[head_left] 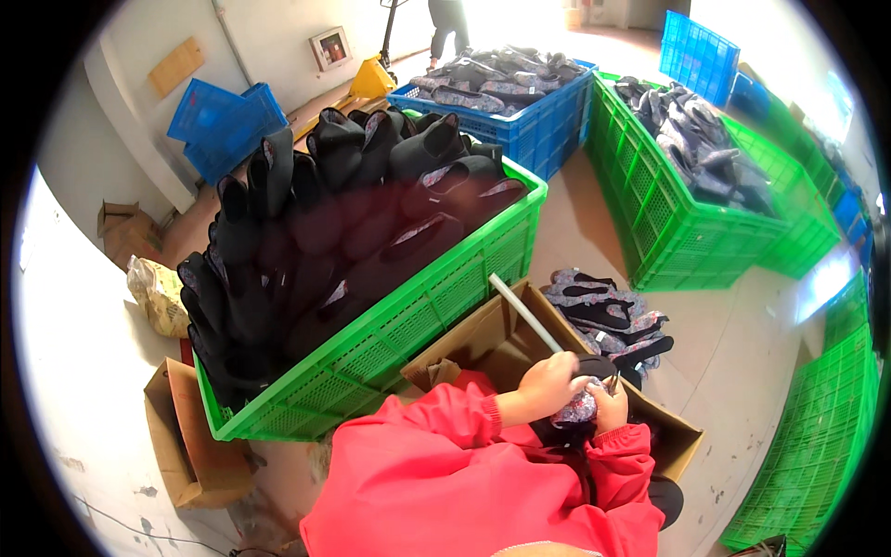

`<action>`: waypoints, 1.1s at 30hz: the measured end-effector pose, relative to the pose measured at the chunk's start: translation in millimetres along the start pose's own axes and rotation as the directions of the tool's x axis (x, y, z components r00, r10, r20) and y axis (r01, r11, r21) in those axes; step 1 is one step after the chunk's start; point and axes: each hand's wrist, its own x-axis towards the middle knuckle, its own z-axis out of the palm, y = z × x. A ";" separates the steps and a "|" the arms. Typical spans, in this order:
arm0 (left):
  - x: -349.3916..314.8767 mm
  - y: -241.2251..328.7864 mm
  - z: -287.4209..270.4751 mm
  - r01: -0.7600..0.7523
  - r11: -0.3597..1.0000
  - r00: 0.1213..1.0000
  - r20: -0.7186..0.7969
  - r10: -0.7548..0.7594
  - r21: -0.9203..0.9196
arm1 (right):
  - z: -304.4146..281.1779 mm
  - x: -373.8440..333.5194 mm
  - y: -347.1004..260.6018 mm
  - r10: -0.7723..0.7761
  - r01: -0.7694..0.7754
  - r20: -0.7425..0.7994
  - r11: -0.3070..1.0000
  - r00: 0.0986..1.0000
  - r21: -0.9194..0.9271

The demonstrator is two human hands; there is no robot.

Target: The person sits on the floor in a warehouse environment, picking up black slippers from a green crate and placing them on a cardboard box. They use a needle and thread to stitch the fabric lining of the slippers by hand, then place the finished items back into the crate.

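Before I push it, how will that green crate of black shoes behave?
The green crate is probably heavy: black shoes heap above its lattice sides. Those sides look like fairly stiff plastic. Jolted, the loosely piled top shoes might tumble off.

Pale floor about me: large green crate, my left; blue crate, beyond; second green crate, right of that; open cardboard box, before me; heaped patterned shoes, beside box.

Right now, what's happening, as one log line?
left hand: at grey patterned fabric shoe; right hand: gripping same shoe; below: open brown cardboard box; left: green plastic crate, black fabric shoes piled inside
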 end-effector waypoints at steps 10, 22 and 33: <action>-48.0 -2.6 -20.4 0.441 0.795 0.880 0.375 -0.291 -0.417 | -10.5 11.9 23.1 -0.013 0.017 0.061 0.998 0.998 -0.065; -56.3 13.0 -12.3 0.213 0.959 0.965 0.191 -0.177 -0.187 | 2.7 -0.3 14.0 -0.001 0.009 -0.081 0.996 0.997 0.089; -36.7 28.9 3.2 -0.249 0.952 0.966 -0.027 0.258 0.176 | 39.6 -21.5 31.1 -0.496 0.292 -0.292 0.794 0.818 -0.532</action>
